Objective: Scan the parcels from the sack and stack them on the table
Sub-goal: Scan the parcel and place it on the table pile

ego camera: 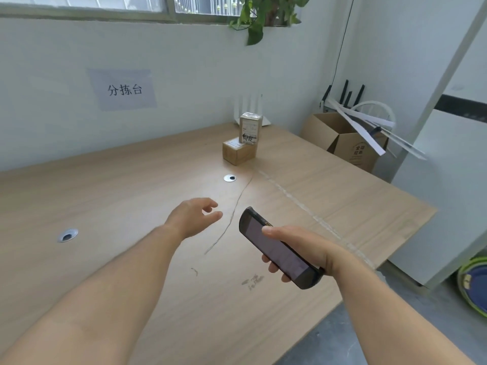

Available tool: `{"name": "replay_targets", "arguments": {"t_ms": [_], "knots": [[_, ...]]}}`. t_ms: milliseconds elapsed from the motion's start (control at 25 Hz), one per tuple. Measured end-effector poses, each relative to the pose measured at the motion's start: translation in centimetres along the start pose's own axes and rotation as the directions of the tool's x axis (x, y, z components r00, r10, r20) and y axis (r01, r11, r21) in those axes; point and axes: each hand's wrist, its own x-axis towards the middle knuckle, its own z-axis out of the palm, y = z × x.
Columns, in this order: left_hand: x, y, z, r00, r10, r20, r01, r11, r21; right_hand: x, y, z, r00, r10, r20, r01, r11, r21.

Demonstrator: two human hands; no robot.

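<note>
the upper parcel (251, 129) stands upright on the lower parcel (238, 152) at the far side of the table (105, 206); both look like small, stiff, light cartons, so take them by opposite side walls. your left hand (193, 217) hovers empty, fingers loosely spread, and your right hand (308, 248) grips the scanner (275, 250). a white router (266, 121) stands just behind the stack; no sack shows.

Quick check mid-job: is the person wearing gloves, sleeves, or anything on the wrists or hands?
No. The left hand and the right hand are both bare, with no gloves and no rings that show. Both forearms are uncovered down to the frame's lower edge, so no sleeve is in view. Neither wrist carries a watch, band or cable.
</note>
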Motion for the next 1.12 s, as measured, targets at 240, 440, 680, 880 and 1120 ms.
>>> {"name": "replay_targets", "arguments": {"t_ms": [240, 440, 680, 880, 1120], "knots": [[7.0, 5.9, 4.1, 0.999, -0.035, 0.003, 0.035, 0.999, 0.038, 3.8, 0.8, -10.4, 0.998, -0.011, 0.055, 0.011, 1.0, -0.009], [12.8, 12.8, 5.9, 0.996, -0.066, -0.053, 0.072, 0.992, 0.102, 5.3, 1.0, -21.3, 0.995, -0.015, 0.101, 0.018, 1.0, -0.023], [17.9, 18.1, 6.7, 0.994, -0.064, -0.089, 0.081, 0.977, 0.198, 8.2, 0.2, -28.5, 0.986, -0.049, 0.16, 0.05, 0.999, -0.003], [22.8, 18.7, 6.1, 0.993, -0.041, -0.109, 0.062, 0.979, 0.193, 12.2, -1.5, -31.2, 0.981, -0.037, 0.192, 0.048, 0.997, -0.053], [29.7, 18.1, 4.3, 0.993, -0.022, -0.112, 0.053, 0.958, 0.28, 17.8, -4.5, -33.4, 0.982, -0.038, 0.187, 0.053, 0.996, -0.074]]}}
